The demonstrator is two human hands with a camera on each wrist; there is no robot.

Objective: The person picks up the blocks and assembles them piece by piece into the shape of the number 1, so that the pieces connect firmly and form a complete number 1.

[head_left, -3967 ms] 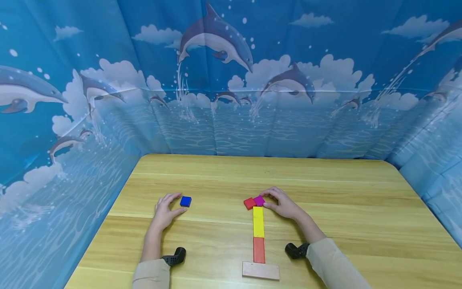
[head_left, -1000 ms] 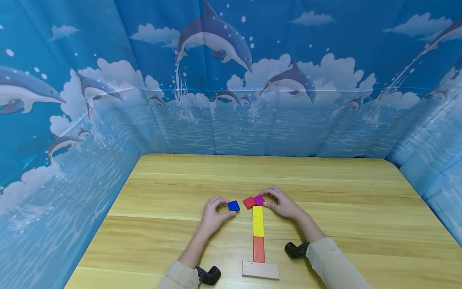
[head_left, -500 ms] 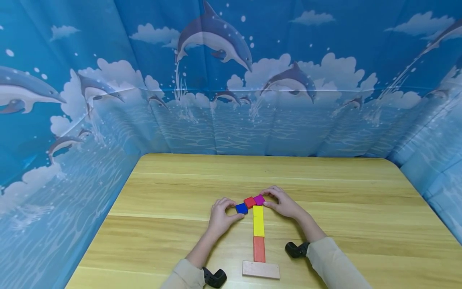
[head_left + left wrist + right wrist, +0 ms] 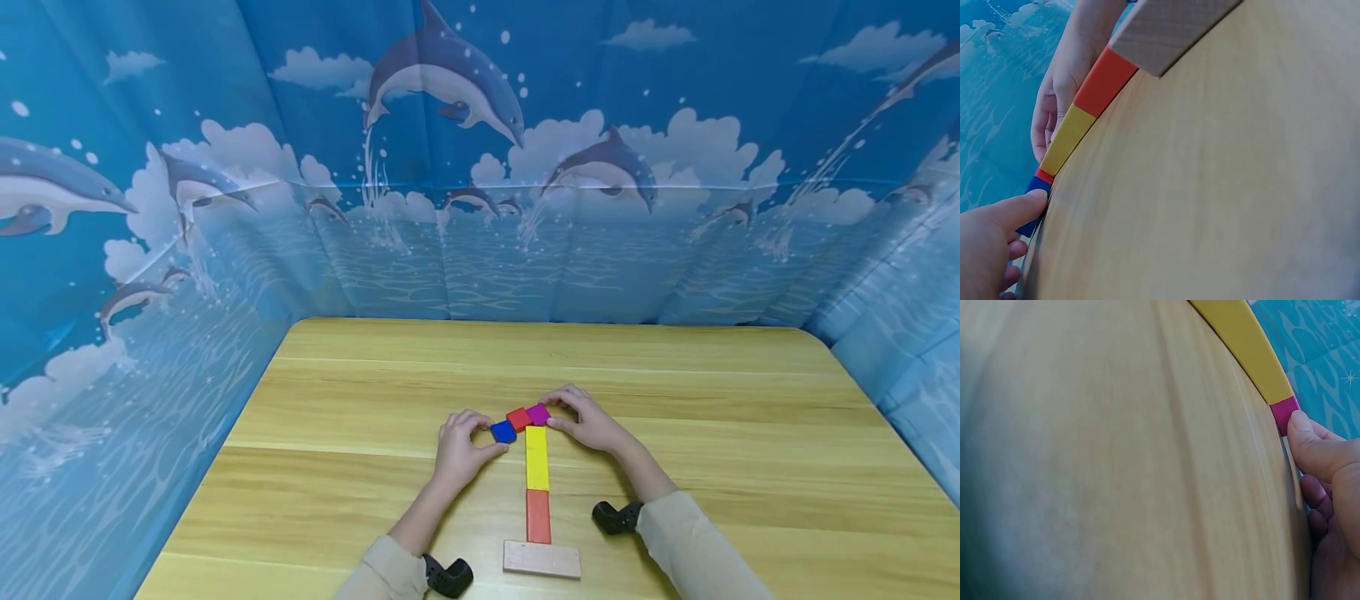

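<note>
My left hand [image 4: 459,447] pinches a square blue block [image 4: 503,432] between thumb and fingers; in the left wrist view the thumb presses on the near side of that blue block [image 4: 1037,184]. A red square block [image 4: 518,419] lies against it, touching a magenta block [image 4: 538,414] on its other side. The right hand [image 4: 588,422] holds the magenta block by its right edge, thumb in front, as the magenta block [image 4: 1283,414] in the right wrist view confirms. Below this slanting row runs a long yellow block [image 4: 537,458], then an orange-red block [image 4: 537,517].
A pale wooden plank [image 4: 542,559] lies crosswise at the near end of the column. Everything rests on a light wooden table [image 4: 360,358]. Behind it hangs a blue dolphin-print curtain [image 4: 480,267]. Black wrist devices, such as the right one [image 4: 617,518], sit at both cuffs.
My left hand has brought the blue block rightward from the left of the table, up against the red block. The right hand has stayed at the magenta block.
</note>
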